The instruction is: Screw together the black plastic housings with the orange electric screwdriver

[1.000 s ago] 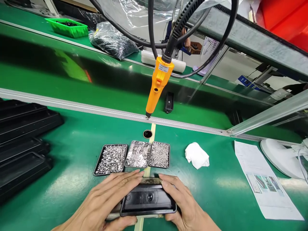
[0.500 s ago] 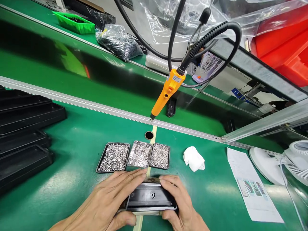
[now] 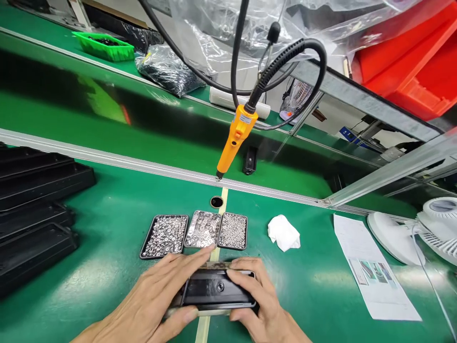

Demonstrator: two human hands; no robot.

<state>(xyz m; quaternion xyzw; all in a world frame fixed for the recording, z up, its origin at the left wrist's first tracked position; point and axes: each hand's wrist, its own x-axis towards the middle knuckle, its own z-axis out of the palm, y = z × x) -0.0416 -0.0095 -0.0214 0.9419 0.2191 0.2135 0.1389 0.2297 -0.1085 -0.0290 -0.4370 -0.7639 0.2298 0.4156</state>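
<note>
Left hand [image 3: 162, 290], fingers outstretched, and right hand [image 3: 262, 295], fingers bent, clasp a black housing [image 3: 203, 293] between them, apparently unfinished, its centre hole [image 3: 220, 287] too unclear to judge. Beyond both hands, metal parts [image 3: 203, 228] fill three trays [image 3: 144, 247]; farther, an orange screwdriver [image 3: 235, 138] hangs untouched.

Your right hand [image 3: 262, 296] has shifted inward along the black housing [image 3: 205, 289]; its grip sits closer to your left hand [image 3: 155, 293].
</note>
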